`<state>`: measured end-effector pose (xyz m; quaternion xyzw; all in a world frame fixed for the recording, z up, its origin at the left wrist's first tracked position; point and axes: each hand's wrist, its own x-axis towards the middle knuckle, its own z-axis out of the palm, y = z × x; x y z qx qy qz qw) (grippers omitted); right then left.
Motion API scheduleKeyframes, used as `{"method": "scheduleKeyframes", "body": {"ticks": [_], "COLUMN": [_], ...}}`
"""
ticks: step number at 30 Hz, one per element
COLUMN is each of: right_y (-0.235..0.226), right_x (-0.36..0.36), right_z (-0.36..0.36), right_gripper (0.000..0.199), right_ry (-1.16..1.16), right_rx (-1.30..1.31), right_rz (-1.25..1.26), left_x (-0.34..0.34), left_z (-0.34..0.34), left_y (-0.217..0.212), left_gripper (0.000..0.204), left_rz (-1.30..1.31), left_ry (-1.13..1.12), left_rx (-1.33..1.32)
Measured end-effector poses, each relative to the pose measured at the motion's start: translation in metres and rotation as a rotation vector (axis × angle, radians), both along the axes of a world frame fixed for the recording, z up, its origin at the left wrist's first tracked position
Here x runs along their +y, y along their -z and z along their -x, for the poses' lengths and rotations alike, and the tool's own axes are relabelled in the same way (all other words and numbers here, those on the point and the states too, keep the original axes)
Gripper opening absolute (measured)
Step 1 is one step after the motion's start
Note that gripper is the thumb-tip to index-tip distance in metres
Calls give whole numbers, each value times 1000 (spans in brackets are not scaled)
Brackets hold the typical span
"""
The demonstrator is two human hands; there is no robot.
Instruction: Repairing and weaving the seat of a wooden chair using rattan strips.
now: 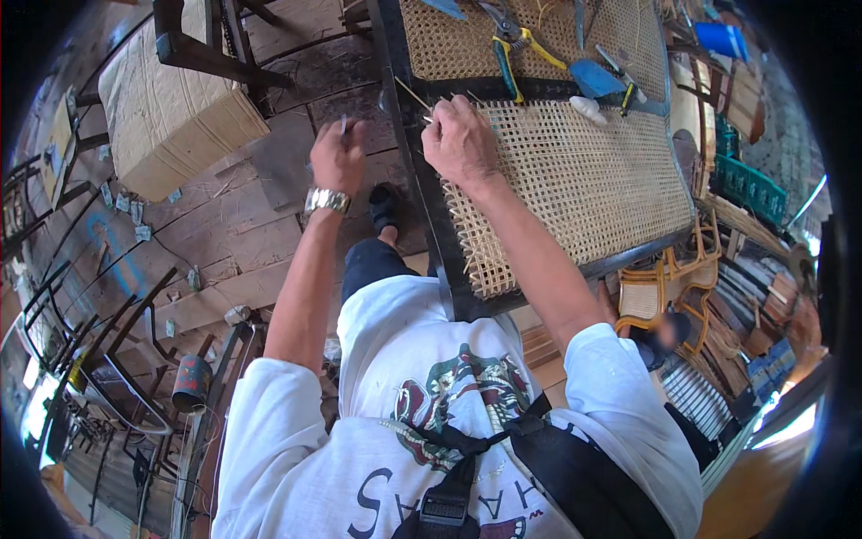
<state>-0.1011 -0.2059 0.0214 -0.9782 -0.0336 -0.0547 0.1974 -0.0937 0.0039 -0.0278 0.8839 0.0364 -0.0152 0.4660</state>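
Note:
My right hand is closed over the upper left corner of a woven cane sheet on a dark-framed panel. A thin cane strand sticks out past its fingers, which appear to pinch it. Loose cane ends fringe the sheet's left edge. My left hand, below a metal wristwatch, is held over the floor left of the panel. Its fingers are curled in, with a small greyish bit showing between them that I cannot make out. Beyond my right hand lie pruning shears with yellow and teal handles.
Farther along the panel lie a white lump, a blue flat piece and a yellow-black cutter. A cardboard-covered block and chair frames stand left. At right are a blue cup, a green crate and a person.

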Motion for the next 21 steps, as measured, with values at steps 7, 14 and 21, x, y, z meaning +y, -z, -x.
{"method": "scheduleKeyframes", "body": {"ticks": [7,14,21], "right_y": [-11,-10,-15], "right_x": [4,1,-22], "right_z": [-8,-21,-34], "right_gripper": [19,10,23], "right_ry": [-67,7,118], "right_rx": [112,290,495], "right_rz": [59,-66,-307], "left_x": [60,70,54], "left_z": [52,73,75], "left_y": [25,28,22], "left_gripper": [24,27,28], "left_rz": [23,91,190], "left_ry": [-103,-166,-186], "left_rx": [149,261,384]}}
